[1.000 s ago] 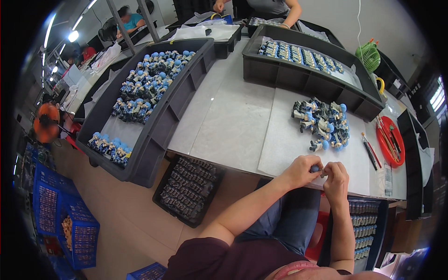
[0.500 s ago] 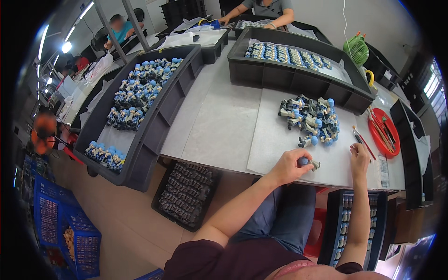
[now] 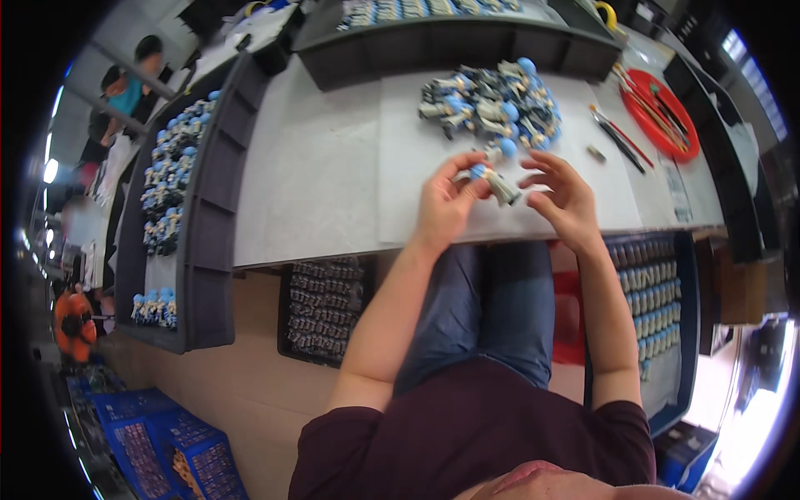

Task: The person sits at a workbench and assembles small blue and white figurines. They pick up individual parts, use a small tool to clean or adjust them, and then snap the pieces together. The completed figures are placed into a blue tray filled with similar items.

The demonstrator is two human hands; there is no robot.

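Note:
My left hand (image 3: pixel 448 198) pinches a small figurine (image 3: pixel 500 188) with a blue cap and a pale grey-white body, tilted over the front of the white work sheet (image 3: pixel 408 192). Close by on its right, my right hand (image 3: pixel 567 200) has its fingers apart and curved toward the figurine's lower end, with nothing visible in them. Just beyond both hands lies a heap of similar figurines (image 3: pixel 492 108) with blue caps and dark parts. A small beige piece (image 3: pixel 596 152) rests on the table right of my right hand.
Paintbrushes (image 3: pixel 621 137) lie beside a red oval tray (image 3: pixel 694 150) holding more brushes. Dark bins stand at the left (image 3: pixel 208 217) and back (image 3: pixel 467 50), both with figurines. Below the table are a dark crate (image 3: pixel 287 333) and a blue-edged crate (image 3: pixel 687 367). People sit far left.
My right hand has come left from beside the brushes to the figurine, and the beige piece now shows where it was. The whole view has shifted with my head.

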